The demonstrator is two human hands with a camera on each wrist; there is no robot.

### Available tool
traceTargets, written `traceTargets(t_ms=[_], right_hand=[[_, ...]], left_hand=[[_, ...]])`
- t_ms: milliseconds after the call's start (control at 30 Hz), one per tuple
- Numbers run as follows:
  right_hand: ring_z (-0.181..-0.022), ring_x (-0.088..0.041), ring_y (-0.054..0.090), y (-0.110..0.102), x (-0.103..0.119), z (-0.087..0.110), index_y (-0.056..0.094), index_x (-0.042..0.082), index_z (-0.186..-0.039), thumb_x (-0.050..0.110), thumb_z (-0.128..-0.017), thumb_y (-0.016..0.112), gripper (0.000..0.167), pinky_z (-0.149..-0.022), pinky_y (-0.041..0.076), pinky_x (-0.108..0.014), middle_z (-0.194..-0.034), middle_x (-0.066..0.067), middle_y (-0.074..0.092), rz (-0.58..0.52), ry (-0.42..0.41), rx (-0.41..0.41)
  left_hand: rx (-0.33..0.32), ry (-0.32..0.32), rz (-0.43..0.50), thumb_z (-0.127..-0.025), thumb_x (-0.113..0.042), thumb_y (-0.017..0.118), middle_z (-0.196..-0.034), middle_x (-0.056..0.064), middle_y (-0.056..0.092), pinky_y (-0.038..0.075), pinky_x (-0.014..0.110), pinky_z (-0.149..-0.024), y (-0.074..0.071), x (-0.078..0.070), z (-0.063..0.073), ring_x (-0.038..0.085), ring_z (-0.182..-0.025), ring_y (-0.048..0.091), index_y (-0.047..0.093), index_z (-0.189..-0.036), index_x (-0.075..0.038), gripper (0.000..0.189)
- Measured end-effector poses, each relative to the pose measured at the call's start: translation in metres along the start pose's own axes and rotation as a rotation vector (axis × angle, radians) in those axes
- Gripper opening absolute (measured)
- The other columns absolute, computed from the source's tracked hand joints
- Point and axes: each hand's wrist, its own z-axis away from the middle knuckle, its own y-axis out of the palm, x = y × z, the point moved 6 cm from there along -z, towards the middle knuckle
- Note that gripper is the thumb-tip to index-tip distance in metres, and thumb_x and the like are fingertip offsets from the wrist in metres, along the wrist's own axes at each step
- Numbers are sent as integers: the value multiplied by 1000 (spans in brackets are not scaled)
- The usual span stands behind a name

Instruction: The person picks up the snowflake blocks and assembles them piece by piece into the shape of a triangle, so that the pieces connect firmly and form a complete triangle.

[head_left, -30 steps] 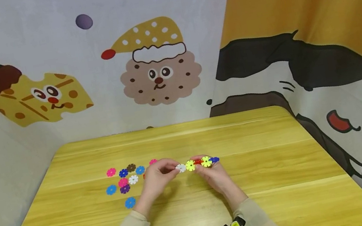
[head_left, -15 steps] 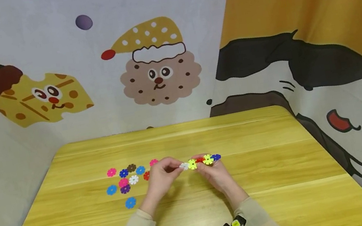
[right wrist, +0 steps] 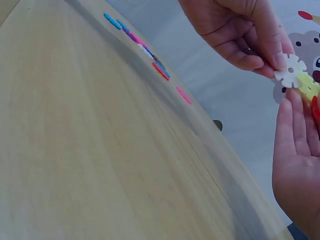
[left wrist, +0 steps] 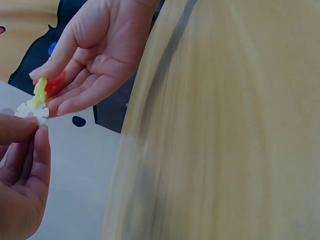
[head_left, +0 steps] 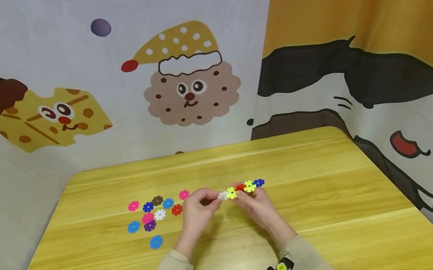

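Observation:
A row of notched, flower-shaped plastic discs is held up between the two hands above the table. From left to right come a white disc (head_left: pixel 224 195), a yellow disc (head_left: pixel 232 193), a red disc (head_left: pixel 241 187), a second yellow disc (head_left: pixel 249 186) and a blue disc (head_left: pixel 258 182). My left hand (head_left: pixel 200 212) pinches the white disc at the left end between thumb and fingers. The right hand (head_left: pixel 260 207) grips the row around the red disc, its thumb in front. In the right wrist view the white disc (right wrist: pixel 290 71) meets the yellow one (right wrist: pixel 307 86) edge to edge.
Loose discs lie on the wooden table (head_left: pixel 325 231) left of the hands, among them a red one (head_left: pixel 176 209), a white one (head_left: pixel 160 215), a pink one (head_left: pixel 133 206) and a light blue one (head_left: pixel 156 242). A cartoon-printed cloth (head_left: pixel 241 5) hangs behind the table.
The left hand has shifted right with the white disc, and the disc row has moved slightly right and up. The loose red disc beside the left hand has come into full view.

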Motion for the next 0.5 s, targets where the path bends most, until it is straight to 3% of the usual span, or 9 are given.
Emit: traceTargets(t_ms=[100,167,267,400,500], right_hand=[[-107,-17,64,0,0,0,54,-15,-126,-4,-100,51,28,-98,50,-35,-122,-12,63,13,13,-13],[-109,-18,64,0,0,0,47,-18,-131,-4,-100,51,34,-99,49,-36,-128,-17,60,25,26,-15],[-109,-18,63,0,-1,0,58,-9,-126,-6,-100,50,27,-99,49,-37,-131,-19,58,25,39,-7],[-103,-18,66,-1,-4,0,69,11,-105,-10,-98,49,29,-97,51,-36,-114,-10,66,55,35,21],[-96,-17,66,1,-4,0,70,16,-99,-11,-96,52,32,-92,53,-33,-100,-3,67,93,27,28]], left_hand=[[-19,-37,27,-83,3,77,-85,11,71,57,24,-64,1,4,-1,20,-73,66,73,-86,2,6],[-30,-54,40,-83,5,76,-87,14,71,57,23,-64,1,6,-1,23,-75,67,71,-87,5,7],[-34,-63,50,-83,8,74,-88,19,70,56,23,-65,0,0,1,31,-77,67,70,-89,9,8],[-39,-61,61,-83,11,72,-88,23,68,57,23,-65,-2,-21,7,32,-77,67,67,-90,12,9],[-50,-64,91,-81,12,72,-86,21,67,58,25,-67,-2,-28,11,27,-76,67,64,-91,13,12]])
